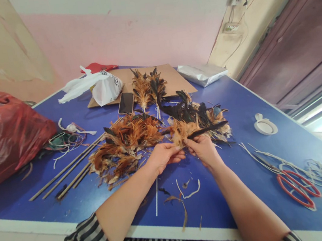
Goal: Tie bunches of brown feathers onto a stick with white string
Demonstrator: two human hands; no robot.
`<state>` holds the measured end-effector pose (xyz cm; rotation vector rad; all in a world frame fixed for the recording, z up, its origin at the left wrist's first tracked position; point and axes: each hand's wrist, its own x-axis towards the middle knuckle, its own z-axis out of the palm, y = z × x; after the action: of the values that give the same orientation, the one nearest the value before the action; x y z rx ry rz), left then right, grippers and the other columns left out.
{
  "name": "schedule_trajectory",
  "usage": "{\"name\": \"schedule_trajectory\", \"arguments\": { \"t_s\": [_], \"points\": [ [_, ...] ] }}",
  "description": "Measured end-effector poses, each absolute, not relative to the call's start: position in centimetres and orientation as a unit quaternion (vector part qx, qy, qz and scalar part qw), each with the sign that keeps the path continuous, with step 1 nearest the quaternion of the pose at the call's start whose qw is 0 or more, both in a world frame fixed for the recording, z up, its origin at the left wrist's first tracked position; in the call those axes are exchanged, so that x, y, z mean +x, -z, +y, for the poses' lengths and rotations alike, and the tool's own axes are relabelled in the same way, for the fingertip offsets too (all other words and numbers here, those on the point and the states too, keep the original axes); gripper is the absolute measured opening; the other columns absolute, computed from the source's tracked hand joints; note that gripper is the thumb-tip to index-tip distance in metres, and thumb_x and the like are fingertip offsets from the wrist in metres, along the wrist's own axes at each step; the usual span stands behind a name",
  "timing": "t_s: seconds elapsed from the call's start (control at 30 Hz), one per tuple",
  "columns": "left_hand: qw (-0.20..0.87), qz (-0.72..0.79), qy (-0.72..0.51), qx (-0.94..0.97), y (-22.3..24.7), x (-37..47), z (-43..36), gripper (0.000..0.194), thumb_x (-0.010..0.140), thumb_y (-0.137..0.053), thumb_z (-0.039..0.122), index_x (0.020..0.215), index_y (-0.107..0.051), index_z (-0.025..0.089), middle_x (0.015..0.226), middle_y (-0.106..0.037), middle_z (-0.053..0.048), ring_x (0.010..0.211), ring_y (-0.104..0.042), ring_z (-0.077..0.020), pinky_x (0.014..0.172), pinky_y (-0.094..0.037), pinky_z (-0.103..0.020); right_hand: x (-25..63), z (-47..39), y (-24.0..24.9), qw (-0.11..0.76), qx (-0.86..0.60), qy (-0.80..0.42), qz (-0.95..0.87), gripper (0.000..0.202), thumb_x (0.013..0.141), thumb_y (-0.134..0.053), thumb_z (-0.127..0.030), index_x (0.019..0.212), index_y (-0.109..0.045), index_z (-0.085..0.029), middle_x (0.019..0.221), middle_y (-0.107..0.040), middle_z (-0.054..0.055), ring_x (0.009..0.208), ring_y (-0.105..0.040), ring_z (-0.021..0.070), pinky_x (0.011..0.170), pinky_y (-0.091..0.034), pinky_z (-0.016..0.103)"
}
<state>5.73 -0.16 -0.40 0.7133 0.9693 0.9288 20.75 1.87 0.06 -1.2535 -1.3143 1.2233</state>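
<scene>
My left hand (166,156) and my right hand (203,149) meet over the middle of the table, both closed in a pinch on the lower end of a tan feather tuft (182,129). A long black feather (210,128) sticks out to the right above my right hand. Just left of my hands lies a pile of orange-brown feathers (133,134). Dark feathers (191,112) are heaped right behind the tuft. Farther back, two tied feather bundles (142,89) rest partly on flat brown cardboard (178,82). My fingers hide the tuft's base.
Red-handled scissors (299,189) and white string (320,170) lie at right, near a white ring-shaped holder (265,125). Thin sticks (69,169), tangled cords (64,140) and a red plastic bag (4,134) are at left. A phone (126,103), white bag (107,89) and silver packet (202,74) lie behind.
</scene>
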Motion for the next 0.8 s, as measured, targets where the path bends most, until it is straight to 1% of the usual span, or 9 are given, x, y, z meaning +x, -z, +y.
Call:
{"name": "schedule_trajectory", "arguments": {
  "t_s": [0.13, 0.27, 0.33, 0.4, 0.47, 0.57, 0.7, 0.8],
  "points": [
    [0.704, 0.445, -0.415, 0.367, 0.4, 5.8, -0.3, 0.018, 0.063, -0.071, 0.023, 0.069, -0.065, 0.007, 0.065, -0.065, -0.008, 0.053, -0.061, -0.0106, 0.052, -0.049, -0.019, 20.7, 1.8, -0.1, 0.451, -0.491, -0.527, -0.527, 0.030, 0.063, -0.068, -0.037, 0.051, -0.051, -0.015, 0.040, -0.044, -0.004, 0.036, -0.034, 0.0053, 0.037, -0.024, 0.021],
    [0.692, 0.447, -0.403, 0.398, 0.4, 5.7, -0.3, 0.018, 0.064, -0.070, 0.024, 0.067, -0.064, 0.006, 0.060, -0.063, -0.007, 0.050, -0.059, -0.0104, 0.050, -0.048, -0.020, 21.0, 1.9, -0.4, 0.425, -0.430, -0.642, -0.471, 0.024, 0.058, -0.073, -0.028, 0.063, -0.055, -0.014, 0.044, -0.044, -0.006, 0.039, -0.036, 0.0043, 0.037, -0.025, 0.018],
    [0.703, 0.442, -0.402, 0.386, 0.5, 5.5, -0.1, 0.017, 0.064, -0.069, 0.023, 0.067, -0.064, 0.007, 0.061, -0.063, -0.007, 0.051, -0.060, -0.0107, 0.048, -0.047, -0.019, 21.3, 2.0, -0.6, 0.415, -0.401, -0.695, -0.429, 0.025, 0.055, -0.075, -0.023, 0.069, -0.057, -0.014, 0.047, -0.044, -0.007, 0.040, -0.035, 0.0030, 0.036, -0.024, 0.016],
    [0.722, 0.435, -0.414, 0.345, 0.5, 5.1, 0.3, 0.014, 0.066, -0.068, 0.020, 0.069, -0.064, 0.007, 0.064, -0.064, -0.007, 0.053, -0.061, -0.0105, 0.047, -0.047, -0.017, 21.7, 2.2, -0.9, 0.421, -0.376, -0.722, -0.400, 0.026, 0.054, -0.076, -0.020, 0.073, -0.058, -0.014, 0.050, -0.044, -0.007, 0.040, -0.033, 0.0014, 0.035, -0.023, 0.015],
    [0.743, 0.425, -0.440, 0.274, 0.6, 4.7, 0.7, 0.008, 0.069, -0.065, 0.015, 0.072, -0.063, 0.008, 0.069, -0.065, -0.007, 0.055, -0.062, -0.0099, 0.047, -0.048, -0.015, 22.1, 2.3, -1.1, 0.440, -0.364, -0.726, -0.381, 0.026, 0.055, -0.075, -0.019, 0.075, -0.060, -0.014, 0.052, -0.046, -0.006, 0.040, -0.033, 0.0006, 0.035, -0.023, 0.014],
    [0.761, 0.403, -0.473, 0.187, 0.5, 4.3, 1.1, 0.004, 0.073, -0.059, 0.010, 0.077, -0.062, 0.008, 0.076, -0.067, -0.007, 0.060, -0.064, -0.0100, 0.049, -0.050, -0.015, 22.2, 2.4, -1.2, 0.461, -0.381, -0.706, -0.379, 0.022, 0.055, -0.076, -0.020, 0.070, -0.059, -0.016, 0.051, -0.052, -0.005, 0.042, -0.042, 0.0026, 0.037, -0.030, 0.014],
    [0.778, 0.382, -0.458, 0.197, 0.4, 4.7, 0.8, 0.007, 0.074, -0.059, 0.010, 0.079, -0.063, 0.008, 0.083, -0.067, -0.010, 0.066, -0.065, -0.0128, 0.051, -0.051, -0.016, 21.6, 2.2, -0.8, 0.433, -0.418, -0.673, -0.431, 0.019, 0.058, -0.074, -0.027, 0.063, -0.061, -0.015, 0.056, -0.061, 0.000, 0.046, -0.051, 0.0057, 0.043, -0.040, 0.016],
    [0.766, 0.388, -0.458, 0.230, 0.2, 5.0, 0.4, 0.009, 0.073, -0.060, 0.012, 0.080, -0.065, 0.008, 0.085, -0.068, -0.011, 0.066, -0.065, -0.0128, 0.051, -0.050, -0.016, 21.3, 2.1, -0.6, 0.423, -0.428, -0.665, -0.443, 0.020, 0.057, -0.074, -0.029, 0.063, -0.062, -0.015, 0.056, -0.061, 0.000, 0.048, -0.052, 0.0059, 0.044, -0.041, 0.017]
  ]
}}
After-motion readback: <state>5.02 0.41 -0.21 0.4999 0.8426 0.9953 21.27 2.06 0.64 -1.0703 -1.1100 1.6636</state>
